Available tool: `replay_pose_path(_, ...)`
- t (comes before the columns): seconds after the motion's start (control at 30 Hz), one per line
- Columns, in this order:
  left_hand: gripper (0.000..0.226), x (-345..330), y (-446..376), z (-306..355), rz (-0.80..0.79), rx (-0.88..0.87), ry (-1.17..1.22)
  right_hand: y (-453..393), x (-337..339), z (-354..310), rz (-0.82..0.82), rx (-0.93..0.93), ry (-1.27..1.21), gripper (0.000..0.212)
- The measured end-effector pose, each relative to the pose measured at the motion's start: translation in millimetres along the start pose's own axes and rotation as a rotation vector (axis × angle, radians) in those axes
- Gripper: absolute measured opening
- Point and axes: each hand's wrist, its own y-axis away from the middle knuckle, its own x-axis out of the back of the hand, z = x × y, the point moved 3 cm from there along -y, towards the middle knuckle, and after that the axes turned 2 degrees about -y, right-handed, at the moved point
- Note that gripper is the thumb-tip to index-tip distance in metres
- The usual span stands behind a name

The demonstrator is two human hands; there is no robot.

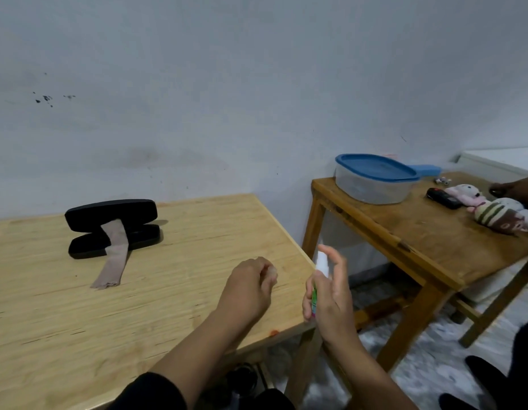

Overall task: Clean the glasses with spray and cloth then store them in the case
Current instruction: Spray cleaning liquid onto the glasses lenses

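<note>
A black glasses case (111, 216) lies open at the back left of the light wooden table (168, 291). A beige cloth (113, 261) hangs over its lower half and runs out onto the table. I cannot make out the glasses anywhere. My left hand (250, 287) rests near the table's right edge with its fingers curled, and I see nothing in it. Just past that edge, my right hand (330, 294) grips a small white spray bottle (321, 263) with a green label, held upright with one finger over its top.
A second, darker wooden table (404, 232) stands to the right. It carries a clear tub with a blue lid (375, 179), a black phone (443, 198) and soft toys (493, 211). Another person's hand (520, 190) rests at its far edge. A gap of floor separates the tables.
</note>
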Motion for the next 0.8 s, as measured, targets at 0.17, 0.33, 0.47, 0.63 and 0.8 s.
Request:
replay_pose_path(0.17, 0.019, -1, 2, -1, -0.015, -0.012, -0.02, 1, -4, 0, -0.002, 0.01, -0.005, 0.036)
replay_pose_path(0.33, 0.04, 8, 3, -3, -0.027, -0.004, -0.091, -1, -7, -4, -0.007, 0.006, -0.002, 0.035)
replay_pose_path(0.47, 0.047, 35, 1, -6, -0.013, -0.009, -0.216, -3, -13, -11, -0.023, 0.024, -0.007, 0.036)
replay_pose_path(0.63, 0.057, 77, -2, -14, 0.042, -0.071, -0.438, -7, -31, -27, -0.06, 0.052, -0.004, 0.04)
replay_pose_path(0.8, 0.071, 117, 4, -34, 0.107, -0.049, -0.58, -10, -61, -47, -0.115, 0.094, -0.03, 0.04)
